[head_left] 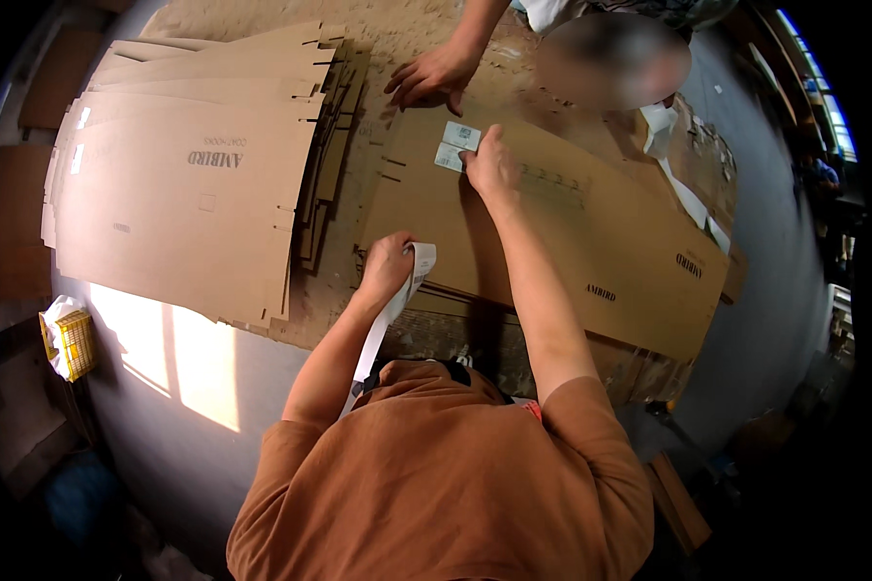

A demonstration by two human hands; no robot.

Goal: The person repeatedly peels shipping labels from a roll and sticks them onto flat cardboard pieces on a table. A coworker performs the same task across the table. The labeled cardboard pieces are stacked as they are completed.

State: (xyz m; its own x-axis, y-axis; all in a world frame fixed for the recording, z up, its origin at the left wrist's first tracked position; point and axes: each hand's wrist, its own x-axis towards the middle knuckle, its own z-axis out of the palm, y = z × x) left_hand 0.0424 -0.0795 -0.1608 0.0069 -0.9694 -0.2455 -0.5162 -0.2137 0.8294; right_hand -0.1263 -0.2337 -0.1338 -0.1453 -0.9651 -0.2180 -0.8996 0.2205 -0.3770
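A flat brown cardboard sheet (610,232) lies in front of me on a pile of others. My right hand (491,163) presses on it beside two small white labels (454,145) stuck near its far edge. My left hand (388,266) is closed around a white strip of label backing paper (383,334) that hangs down toward my chest. Another person's hand (431,76) rests fingers-spread on the cardboard just beyond the labels.
A fanned stack of flat carton blanks (194,165) lies to the left. A yellow crate with white bags (68,339) stands on the grey floor at the left. More cardboard and white sheets (688,194) are at the right.
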